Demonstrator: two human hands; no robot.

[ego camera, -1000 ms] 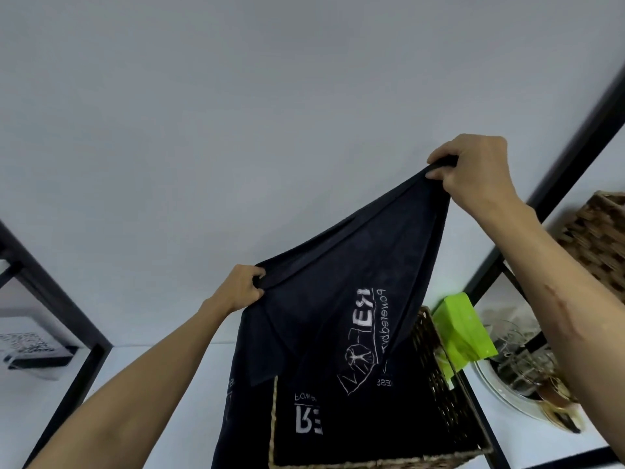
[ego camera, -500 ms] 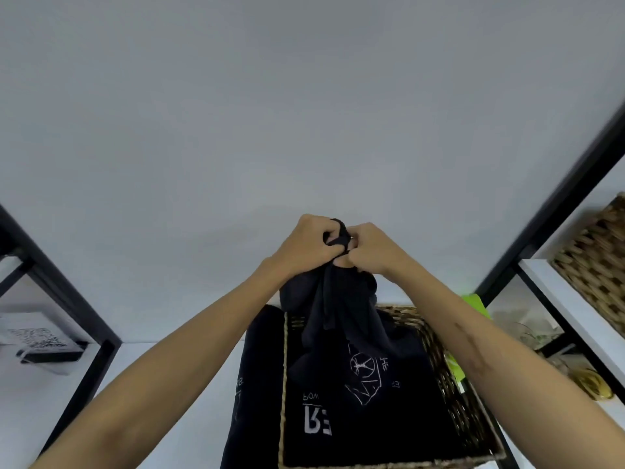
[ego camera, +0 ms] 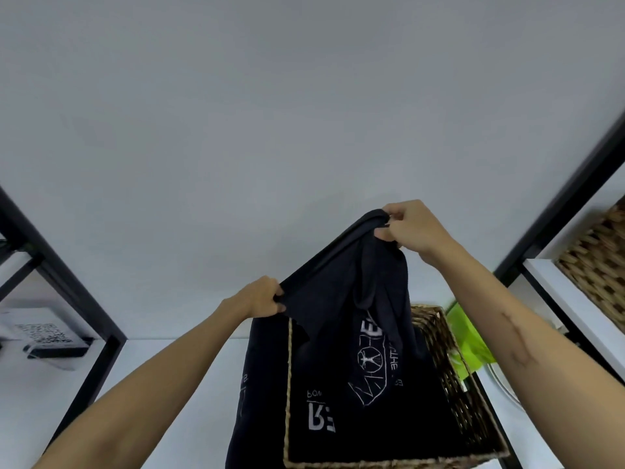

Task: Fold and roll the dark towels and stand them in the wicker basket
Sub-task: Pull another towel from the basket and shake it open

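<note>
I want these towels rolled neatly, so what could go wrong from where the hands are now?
The held towel hangs bunched and creased between the left hand and right hand, so a fold started now may come out crooked. Its lower end dangles into the wicker basket, where it could snag on the weave. Another dark towel drapes over the basket's left rim and might get dragged along.

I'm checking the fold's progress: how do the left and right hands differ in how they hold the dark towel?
The right hand is raised higher; the left hand sits lower and nearer. The right grips a bunched corner of the dark towel; the left grips a flatter edge. Both hold its top edge above the wicker basket.
</note>
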